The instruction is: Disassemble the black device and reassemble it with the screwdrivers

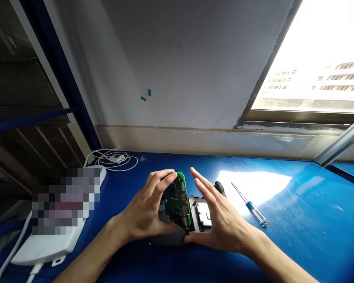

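Observation:
A green circuit board (177,198) with metal port sockets along one edge stands tilted up between my hands. My left hand (144,206) grips it, fingertips on its top edge and thumb low down. Under and beside the board lies an opened dark device casing (172,239), and in its right part sits a white rectangular part (205,215). My right hand (221,220) is open on the right, fingers stretched up and apart from the board. Its thumb tip is close to the board's lower edge; whether it touches the casing I cannot tell.
A screwdriver (255,212) with a clear and blue handle lies on the blue table (309,228). A black rounded object (220,188) is partly hidden behind my right hand. On the left are a white power strip (50,243), partly pixelated, and a coiled white cable (115,159).

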Tool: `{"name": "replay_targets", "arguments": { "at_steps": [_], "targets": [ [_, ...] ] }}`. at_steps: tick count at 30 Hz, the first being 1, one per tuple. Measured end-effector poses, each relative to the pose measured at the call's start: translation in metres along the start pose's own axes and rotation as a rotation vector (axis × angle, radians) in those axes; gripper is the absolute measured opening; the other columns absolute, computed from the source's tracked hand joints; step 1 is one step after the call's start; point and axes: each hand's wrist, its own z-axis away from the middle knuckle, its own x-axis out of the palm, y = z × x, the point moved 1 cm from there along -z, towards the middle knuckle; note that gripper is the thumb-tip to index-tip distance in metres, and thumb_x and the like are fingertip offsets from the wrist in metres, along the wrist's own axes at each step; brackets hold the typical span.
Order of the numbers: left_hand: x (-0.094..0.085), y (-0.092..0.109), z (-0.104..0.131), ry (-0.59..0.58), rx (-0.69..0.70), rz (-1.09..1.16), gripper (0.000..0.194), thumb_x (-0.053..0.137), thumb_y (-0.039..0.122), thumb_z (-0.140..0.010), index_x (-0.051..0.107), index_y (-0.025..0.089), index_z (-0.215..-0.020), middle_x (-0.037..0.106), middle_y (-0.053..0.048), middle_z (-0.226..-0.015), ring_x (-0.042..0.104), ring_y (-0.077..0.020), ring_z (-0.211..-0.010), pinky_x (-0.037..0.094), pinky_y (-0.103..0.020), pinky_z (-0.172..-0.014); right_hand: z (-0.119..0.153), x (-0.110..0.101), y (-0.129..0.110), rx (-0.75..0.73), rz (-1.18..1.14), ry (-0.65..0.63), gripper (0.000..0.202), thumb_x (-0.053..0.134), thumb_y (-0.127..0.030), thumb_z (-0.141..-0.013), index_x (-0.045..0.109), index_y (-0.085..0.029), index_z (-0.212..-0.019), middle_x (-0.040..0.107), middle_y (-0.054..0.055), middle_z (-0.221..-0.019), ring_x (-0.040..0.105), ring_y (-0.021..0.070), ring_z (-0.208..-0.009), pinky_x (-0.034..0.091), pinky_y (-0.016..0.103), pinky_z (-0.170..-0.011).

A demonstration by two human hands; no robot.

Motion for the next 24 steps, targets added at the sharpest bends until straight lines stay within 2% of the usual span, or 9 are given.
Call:
{"name": "replay_targets", "arguments": {
  "at_steps": [2,5,9,14,19,24],
  "targets": [
    [-0.001,0.000,0.001,0.003,-0.022,0.096,0.129,0.092,0.020,-0.071,0.008,0.037,-0.167,0.035,-0.018,-0.158,0.043,-0.0435,-0.145,0.051,-0.067,-0.113,0.001,0.001,0.003,0.037,-0.024,-0.023,0.129,0.086,-0.050,-0.084,-0.003,-0.019,-0.171,0.022,0.028,-0.175,0.027,0.0381,-0.163,0.050,0.059,-0.119],
    [-0.001,0.001,0.002,-0.021,-0.016,0.215,0.135,0.097,0.024,-0.069,0.005,0.037,-0.167,0.030,-0.019,-0.158,0.044,-0.0441,-0.146,0.052,-0.066,-0.114,0.000,0.003,0.004,0.126,-0.058,-0.107,0.139,0.095,-0.044,-0.074,-0.003,-0.021,-0.171,0.031,0.026,-0.173,0.035,0.0376,-0.160,0.048,0.057,-0.122],
    [0.003,0.003,0.004,-0.030,0.009,0.361,0.143,0.103,0.022,-0.061,0.006,0.041,-0.166,0.030,-0.017,-0.156,0.049,-0.0429,-0.143,0.054,-0.060,-0.114,-0.004,0.006,-0.002,0.175,-0.111,-0.186,0.149,0.099,-0.047,-0.065,-0.004,-0.026,-0.170,0.037,0.023,-0.171,0.041,0.0387,-0.156,0.049,0.055,-0.121],
    [0.012,0.001,0.009,-0.011,0.007,0.506,0.143,0.105,0.029,-0.062,0.008,0.041,-0.166,0.029,-0.017,-0.157,0.058,-0.0423,-0.136,0.059,-0.057,-0.109,-0.004,0.010,-0.006,0.154,-0.191,-0.150,0.144,0.097,-0.042,-0.069,-0.006,-0.028,-0.170,0.038,0.023,-0.170,0.044,0.0399,-0.155,0.050,0.056,-0.120],
    [0.013,-0.002,0.010,0.011,-0.005,0.513,0.129,0.099,0.036,-0.074,0.009,0.038,-0.166,0.025,-0.020,-0.163,0.046,-0.0441,-0.148,0.051,-0.062,-0.117,0.000,0.010,0.001,0.203,-0.242,-0.073,0.141,0.095,-0.030,-0.069,-0.004,-0.029,-0.169,0.045,0.022,-0.164,0.051,0.0387,-0.150,0.054,0.056,-0.116],
    [0.010,-0.003,0.009,0.038,-0.032,0.358,0.120,0.091,0.028,-0.081,0.007,0.033,-0.167,0.021,-0.022,-0.167,0.037,-0.0448,-0.153,0.045,-0.069,-0.120,0.001,0.006,0.009,0.209,-0.218,-0.003,0.135,0.092,-0.028,-0.071,-0.001,-0.029,-0.169,0.049,0.022,-0.159,0.056,0.0366,-0.143,0.057,0.056,-0.112]
  ]
}}
